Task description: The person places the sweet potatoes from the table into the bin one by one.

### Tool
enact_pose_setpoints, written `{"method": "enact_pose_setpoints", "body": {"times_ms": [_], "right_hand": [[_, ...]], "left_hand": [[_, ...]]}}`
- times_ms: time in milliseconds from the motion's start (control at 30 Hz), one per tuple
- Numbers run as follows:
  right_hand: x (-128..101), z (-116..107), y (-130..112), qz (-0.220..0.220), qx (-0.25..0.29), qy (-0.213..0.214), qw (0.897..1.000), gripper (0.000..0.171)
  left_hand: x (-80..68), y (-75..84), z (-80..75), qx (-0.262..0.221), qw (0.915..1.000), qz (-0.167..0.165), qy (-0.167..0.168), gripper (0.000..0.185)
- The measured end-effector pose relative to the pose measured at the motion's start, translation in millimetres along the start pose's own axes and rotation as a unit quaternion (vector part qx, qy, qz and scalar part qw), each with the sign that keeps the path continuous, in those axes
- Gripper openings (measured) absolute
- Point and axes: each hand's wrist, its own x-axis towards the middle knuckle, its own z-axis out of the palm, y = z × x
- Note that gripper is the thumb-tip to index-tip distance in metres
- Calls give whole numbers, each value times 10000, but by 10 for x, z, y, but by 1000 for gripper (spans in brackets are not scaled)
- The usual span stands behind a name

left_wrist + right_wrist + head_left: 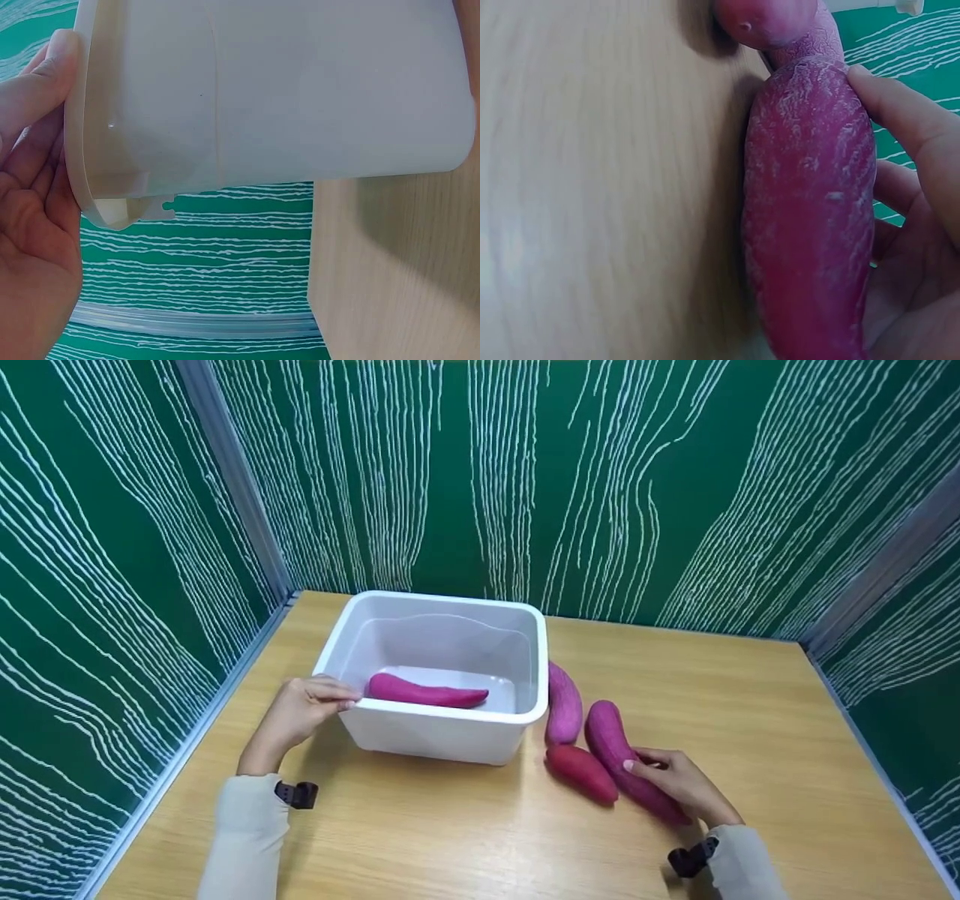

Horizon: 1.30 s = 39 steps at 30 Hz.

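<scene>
Purple sweet potato (pixel 626 757) in right hand (pixel 679 784); left hand (pixel 300 712) pinches tub (pixel 442 727) rim.

Four sweet potatoes in all. One (pixel 426 692) lies inside the tub (pixel 435 731). Three lie on the worktop (pixel 750 720) to the right of the tub: a pale purple one (pixel 564 703) just beside the tub's right wall, a reddish one (pixel 581 772) off the tub's near right corner, and a long purple one (pixel 619 754) farthest to the right of the tub.

One tub, white.

Two hands: one (pixel 300 712) at the tub's left rim, one (pixel 679 784) on the long purple sweet potato to the right of the tub.

One worktop.
</scene>
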Motion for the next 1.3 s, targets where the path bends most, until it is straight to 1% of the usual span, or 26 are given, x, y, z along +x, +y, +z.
{"method": "enact_pose_setpoints", "body": {"times_ms": [200,333,400,567,900,1067,1300], "right_hand": [[-4,-30,-23,109,91,-52,9999,65],[-24,-54,-64,224,45,-116,9997,68],[-33,-69,-86,252,87,-154,9995,69],[-46,-103,-140,138,59,-152,9998,66],[-54,-151,-239,115,39,-170,9998,67],[-50,-179,-276,107,42,-192,9998,69],[-39,-222,-326,-95,116,-204,9997,65]], "left_hand": [[-5,0,-5,2,10000,-13,-33,17],[-7,-8,-7,-11,10000,-47,-17,17],[-2,-13,-5,-10,10000,22,8,17],[1,-18,2,-41,9999,97,40,18],[-4,-12,0,-91,9999,-143,-28,19],[2,-11,-2,-108,9998,-170,-41,19],[-6,-21,1,-99,9999,-137,-22,19]]}}
